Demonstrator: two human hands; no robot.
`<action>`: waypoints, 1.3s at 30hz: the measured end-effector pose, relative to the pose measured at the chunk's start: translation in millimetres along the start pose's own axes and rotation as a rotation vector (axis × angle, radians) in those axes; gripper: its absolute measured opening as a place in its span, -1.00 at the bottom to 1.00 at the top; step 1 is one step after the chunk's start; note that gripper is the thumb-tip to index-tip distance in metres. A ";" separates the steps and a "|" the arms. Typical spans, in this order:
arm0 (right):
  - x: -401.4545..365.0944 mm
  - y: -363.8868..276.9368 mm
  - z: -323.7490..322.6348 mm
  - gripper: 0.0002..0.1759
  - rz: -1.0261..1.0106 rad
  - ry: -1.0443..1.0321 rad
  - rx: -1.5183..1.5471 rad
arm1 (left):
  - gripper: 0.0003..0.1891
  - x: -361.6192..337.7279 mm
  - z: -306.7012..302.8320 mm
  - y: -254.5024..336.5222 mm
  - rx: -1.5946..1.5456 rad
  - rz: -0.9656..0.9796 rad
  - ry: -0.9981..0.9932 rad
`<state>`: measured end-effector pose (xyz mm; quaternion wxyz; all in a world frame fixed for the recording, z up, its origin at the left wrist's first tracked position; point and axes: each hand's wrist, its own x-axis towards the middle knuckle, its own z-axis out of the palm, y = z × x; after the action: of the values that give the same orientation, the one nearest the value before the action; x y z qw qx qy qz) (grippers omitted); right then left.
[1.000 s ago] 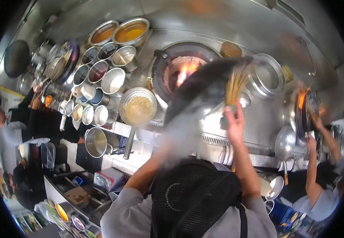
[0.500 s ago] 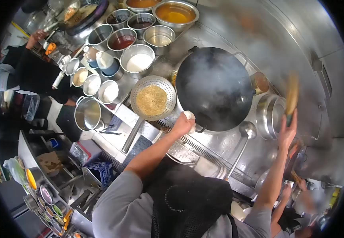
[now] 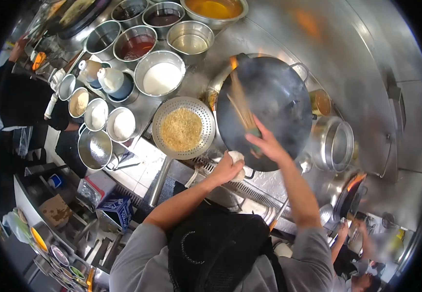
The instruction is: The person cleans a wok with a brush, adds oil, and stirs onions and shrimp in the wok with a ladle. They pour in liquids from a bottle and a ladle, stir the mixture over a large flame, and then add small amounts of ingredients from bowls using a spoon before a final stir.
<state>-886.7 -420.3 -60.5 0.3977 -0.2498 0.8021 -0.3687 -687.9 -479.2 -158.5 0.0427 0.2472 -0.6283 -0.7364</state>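
A dark wok sits over a burner, smoke rising from it. My right hand grips a bamboo wok brush, its bristles blurred over the left part of the wok's inside. By the near edge of the wok, my left hand is closed on a folded white cloth, beside the near loop handle. Whether the cloth wraps part of the rim is hidden. To the left rests a perforated strainer holding golden crumb-like bits.
Flames show at the wok's far left edge. Metal bowls of sauces and a white substance stand at upper left. Stacked steel pots are on the right. Other people work at far left and lower right.
My right hand has swung the brush from beyond the wok's right side leftward into the wok. My left hand stays with the cloth at the near edge. Flames now show at the far rim.
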 end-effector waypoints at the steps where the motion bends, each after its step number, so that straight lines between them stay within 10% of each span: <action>1: -22.1 -13.9 -23.4 -0.03 0.265 -0.339 0.175 | -0.61 -0.1 -0.6 2.8 0.015 -0.013 0.017; 7: -38.4 18.8 -52.9 -0.18 0.366 0.220 -0.245 | -0.34 16.7 -14.2 21.9 -0.002 -0.162 -0.046; 10: -70.5 12.9 -42.7 -0.26 0.321 -0.400 0.048 | -0.64 31.0 -7.6 -31.9 0.045 -0.121 -0.029; 13: -75.4 32.5 -130.4 -0.23 0.460 -0.384 -0.234 | -0.60 16.1 -11.0 -15.4 0.082 -0.053 -0.052; 16: -73.9 15.9 -166.9 -0.26 0.349 0.365 -0.511 | -0.47 0.6 -4.6 14.6 0.136 -0.029 0.016; 19: -27.4 35.4 -132.9 -0.21 -0.204 1.178 -0.428 | -0.42 -14.7 4.9 42.0 0.141 -0.102 0.105; 21: -3.8 16.4 -81.8 -0.19 -0.383 1.316 -0.270 | -0.49 -19.3 15.0 39.4 0.103 -0.091 0.180; 22: 16.5 42.4 -63.3 -0.23 -0.290 1.272 -0.352 | -0.49 -20.2 19.2 31.9 0.111 -0.082 0.164; 23: 11.5 23.4 -44.5 -0.26 0.169 0.825 -0.163 | -0.49 -19.5 22.0 25.7 0.097 -0.031 0.189; 24: 6.9 31.8 -30.0 -0.26 0.204 0.353 -0.211 | -0.48 -19.0 24.7 23.7 0.084 0.019 0.212; 26: -13.9 68.7 3.3 -0.23 -0.598 0.232 -0.508 | -0.60 -16.2 26.8 22.1 0.104 -0.099 0.186; 28: -75.5 24.4 -24.9 -0.20 0.047 -0.342 -0.084 | -0.63 -8.1 28.3 -13.2 0.080 0.053 0.185; 30: -101.7 25.8 -91.4 -0.19 0.229 -0.499 -0.166 | -0.66 -18.7 24.7 5.6 0.115 0.019 0.170; 32: -120.0 63.3 -145.1 -0.24 0.333 -0.129 -0.354 | -0.44 -17.5 20.2 9.7 0.049 -0.002 0.177; 34: -122.7 154.5 -164.1 -0.28 -0.018 0.630 -0.834 | -0.46 -26.4 7.8 18.1 0.065 -0.047 0.177; 35: -130.7 152.1 -157.5 -0.28 -0.024 0.638 -0.826 | -0.47 -36.0 0.0 21.0 0.010 -0.090 0.229; 37: -163.2 132.3 -116.2 -0.31 0.000 1.119 -0.050 | -0.47 -55.6 -22.3 9.2 -0.102 -0.078 0.295; 39: -211.7 104.8 -65.7 -0.30 0.093 1.104 0.333 | -0.45 -82.9 -49.0 10.1 -0.152 -0.066 0.299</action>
<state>-833.7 -184.4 -20.2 -0.0298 0.0811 0.8320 -0.5480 -597.4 -494.6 -127.5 0.1301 0.3705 -0.5490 -0.7378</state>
